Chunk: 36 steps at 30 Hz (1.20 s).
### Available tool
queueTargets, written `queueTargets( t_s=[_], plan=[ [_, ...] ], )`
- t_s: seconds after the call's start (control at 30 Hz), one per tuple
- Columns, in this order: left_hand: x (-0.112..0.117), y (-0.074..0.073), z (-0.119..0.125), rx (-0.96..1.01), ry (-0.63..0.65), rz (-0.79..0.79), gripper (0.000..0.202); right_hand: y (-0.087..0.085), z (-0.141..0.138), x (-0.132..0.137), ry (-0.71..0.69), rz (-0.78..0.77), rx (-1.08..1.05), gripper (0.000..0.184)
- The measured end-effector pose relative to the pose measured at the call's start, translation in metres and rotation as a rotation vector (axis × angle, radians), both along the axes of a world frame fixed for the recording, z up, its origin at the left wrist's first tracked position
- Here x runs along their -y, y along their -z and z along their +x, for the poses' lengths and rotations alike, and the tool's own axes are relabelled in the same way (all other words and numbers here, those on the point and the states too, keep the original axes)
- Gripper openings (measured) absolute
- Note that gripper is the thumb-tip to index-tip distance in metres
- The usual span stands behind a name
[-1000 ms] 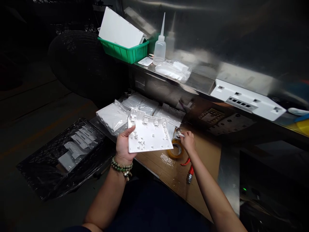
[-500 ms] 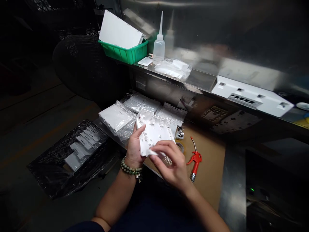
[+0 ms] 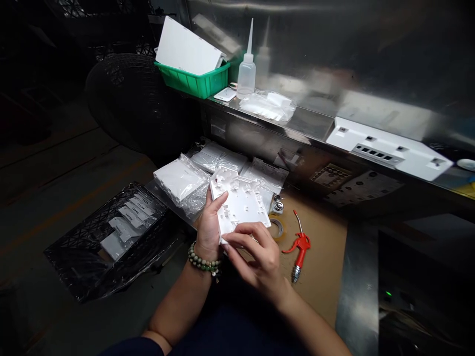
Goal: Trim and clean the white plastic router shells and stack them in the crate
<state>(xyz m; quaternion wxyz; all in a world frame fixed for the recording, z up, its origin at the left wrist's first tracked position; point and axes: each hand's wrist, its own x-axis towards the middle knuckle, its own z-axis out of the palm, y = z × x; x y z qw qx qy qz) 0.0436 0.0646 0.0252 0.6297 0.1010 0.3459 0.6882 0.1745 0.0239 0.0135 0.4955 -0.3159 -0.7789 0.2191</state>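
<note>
A white plastic housing (image 3: 243,205), its clipped and ribbed inner side facing up, is held tilted in front of me. My left hand (image 3: 210,225) grips its left edge, thumb over the inner face, with a beaded bracelet at the wrist. At the near corner, my right hand (image 3: 256,252) pinches a small white scrap, perhaps cloth (image 3: 223,241), against the housing's edge; the fingers hide most of it. Just beyond the right hand lie a roll of tape (image 3: 276,227) and a small container with a metal top (image 3: 277,203).
A red air blow gun (image 3: 301,247) lies on the brown board (image 3: 322,277). Wrapped white housings (image 3: 181,178) are stacked behind my left hand. A black lined crate (image 3: 81,267) holds several parts. On the steel shelf stand a green bin (image 3: 196,83) and a squeeze bottle (image 3: 246,79).
My right hand has moved left and slightly down, bringing the white scrap to the near corner of the housing. More of the tape roll shows. The left hand keeps its grip.
</note>
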Motion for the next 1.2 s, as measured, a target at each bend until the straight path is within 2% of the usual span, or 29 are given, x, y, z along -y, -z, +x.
queueTargets(
  t_s=[0.1, 0.23, 0.37, 0.43, 0.57, 0.67, 0.73, 0.83, 0.93, 1.07, 1.2],
  plan=[
    [0.000, 0.003, 0.001, -0.050, -0.049, 0.005, 0.071, 0.002, 0.004, 0.000, 0.009, 0.014, 0.048, 0.020],
    [0.001, 0.003, 0.003, -0.077, -0.070, 0.013, 0.075, 0.001, 0.005, 0.001, 0.036, 0.010, 0.008, 0.020],
    [-0.001, -0.001, 0.001, -0.035, -0.075, 0.013, 0.076, 0.003, 0.004, 0.001, 0.017, 0.017, 0.032, 0.018],
    [-0.002, -0.002, -0.005, 0.026, -0.053, -0.034, 0.070, 0.007, 0.014, -0.003, 0.040, -0.037, 0.036, 0.014],
    [-0.006, -0.001, -0.023, 0.127, 0.015, -0.175, 0.060, 0.018, 0.055, -0.016, 0.242, -0.182, -0.043, 0.009],
    [-0.005, 0.002, -0.038, 0.140, 0.024, -0.146, 0.059, 0.024, 0.085, -0.025, 0.439, -0.177, -0.073, 0.007],
    [-0.004, 0.004, -0.046, 0.154, 0.013, -0.117, 0.058, 0.026, 0.096, -0.027, 0.509, -0.153, -0.072, 0.007],
    [-0.002, 0.009, -0.058, 0.199, 0.000, -0.074, 0.057, 0.025, 0.098, -0.025, 0.493, -0.118, -0.061, 0.009],
    [0.000, 0.015, -0.067, 0.249, 0.051, 0.033, 0.059, 0.024, 0.093, -0.025, 0.424, -0.088, -0.037, 0.013],
    [0.003, 0.021, -0.075, 0.333, 0.087, 0.151, 0.067, 0.022, 0.093, -0.024, 0.449, -0.080, -0.057, 0.015],
    [0.006, 0.023, -0.079, 0.365, 0.080, 0.229, 0.070, 0.019, 0.094, -0.019, 0.409, -0.055, -0.057, 0.019]
  ],
)
